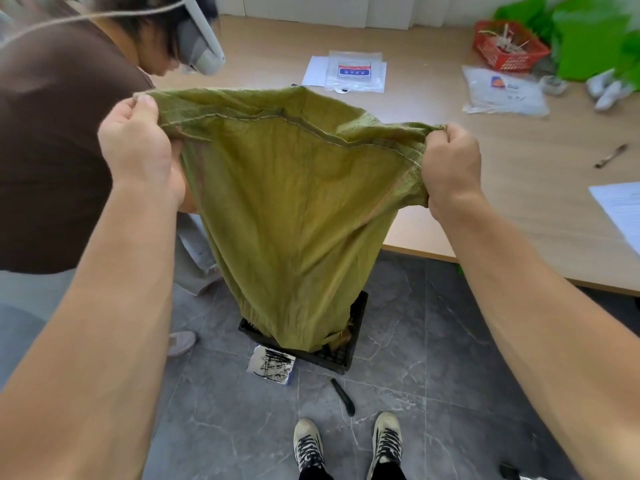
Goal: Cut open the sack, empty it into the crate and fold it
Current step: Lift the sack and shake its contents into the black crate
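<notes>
Left hand (pixel 136 147) and right hand (pixel 450 161) both gripping green sack (pixel 294 209) corners, mouth hanging into black crate (pixel 349 344) below

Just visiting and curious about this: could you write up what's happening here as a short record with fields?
Activity: emptying a sack into a crate
Sack: green, stitched end up, lower end hanging in the crate
Hands: left hand and right hand each grip a top corner
Crate: black, on the floor
Nearby: person in brown top; table with red basket
</notes>
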